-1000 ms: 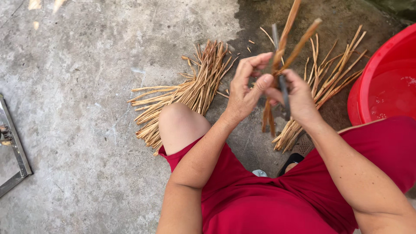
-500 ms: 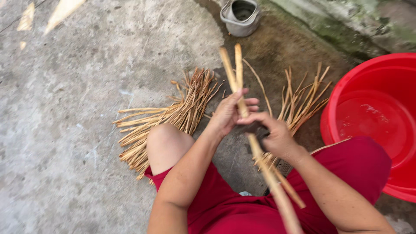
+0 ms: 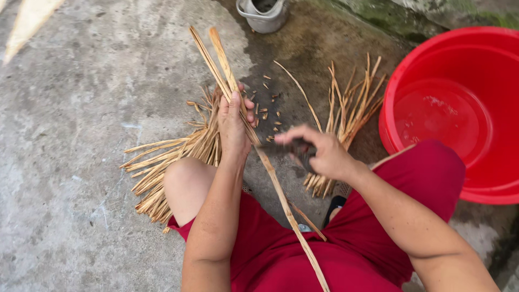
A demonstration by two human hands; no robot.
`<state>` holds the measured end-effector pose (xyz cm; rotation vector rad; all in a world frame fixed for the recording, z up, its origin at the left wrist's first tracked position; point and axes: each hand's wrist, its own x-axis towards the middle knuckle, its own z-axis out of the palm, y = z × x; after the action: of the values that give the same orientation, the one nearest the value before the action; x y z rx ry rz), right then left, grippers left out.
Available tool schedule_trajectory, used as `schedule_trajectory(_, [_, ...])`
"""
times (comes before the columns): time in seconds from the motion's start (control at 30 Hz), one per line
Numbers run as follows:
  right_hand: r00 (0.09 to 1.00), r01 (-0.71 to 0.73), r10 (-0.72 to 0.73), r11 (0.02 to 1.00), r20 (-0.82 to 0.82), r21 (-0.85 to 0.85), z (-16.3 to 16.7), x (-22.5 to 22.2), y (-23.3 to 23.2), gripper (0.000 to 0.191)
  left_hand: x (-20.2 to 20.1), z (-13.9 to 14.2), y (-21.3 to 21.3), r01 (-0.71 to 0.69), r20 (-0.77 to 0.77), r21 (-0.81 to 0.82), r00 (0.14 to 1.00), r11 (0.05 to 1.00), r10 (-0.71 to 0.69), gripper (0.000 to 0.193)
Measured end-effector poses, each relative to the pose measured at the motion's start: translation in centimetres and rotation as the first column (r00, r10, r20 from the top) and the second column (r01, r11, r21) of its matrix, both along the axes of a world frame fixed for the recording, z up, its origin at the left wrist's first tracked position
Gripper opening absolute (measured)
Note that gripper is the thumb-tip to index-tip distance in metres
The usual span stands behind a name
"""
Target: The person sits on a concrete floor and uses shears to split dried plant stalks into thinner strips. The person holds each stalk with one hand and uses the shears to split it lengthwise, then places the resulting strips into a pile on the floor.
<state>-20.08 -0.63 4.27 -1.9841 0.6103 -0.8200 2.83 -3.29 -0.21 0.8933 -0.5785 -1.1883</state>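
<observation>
Left hand (image 3: pixel 233 125) grips strips (image 3: pixel 227 81); right hand (image 3: pixel 324 154) clenches a knife (image 3: pixel 286 147); red tub (image 3: pixel 508 184) holds water (image 3: pixel 440 127); pail (image 3: pixel 263 15) contents unclear.

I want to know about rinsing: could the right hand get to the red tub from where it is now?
Probably yes. The right hand, gripping a dark tool, sits just left of the red tub, and only the loose strips lie on the ground between them.

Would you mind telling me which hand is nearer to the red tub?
Right. The right hand works a dark tool on the strips just left of the red tub; the left hand grips the strips farther left.
</observation>
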Motion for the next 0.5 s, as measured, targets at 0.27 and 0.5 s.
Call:
schedule_trajectory(0.27, [0.857,0.144,-0.416,0.76,0.304,0.634,-1.3,-0.3,-3.5,0.05,-8.0,0.6,3.0,0.324,0.699,0.172,0.625,0.93,-0.347,0.025])
schedule_trajectory(0.5, [0.858,0.211,-0.444,0.761,0.257,0.613,-2.1,0.0,-4.6,0.044,-7.1,3.5,3.7,0.312,0.972,0.152,0.123,0.938,-0.199,0.032])
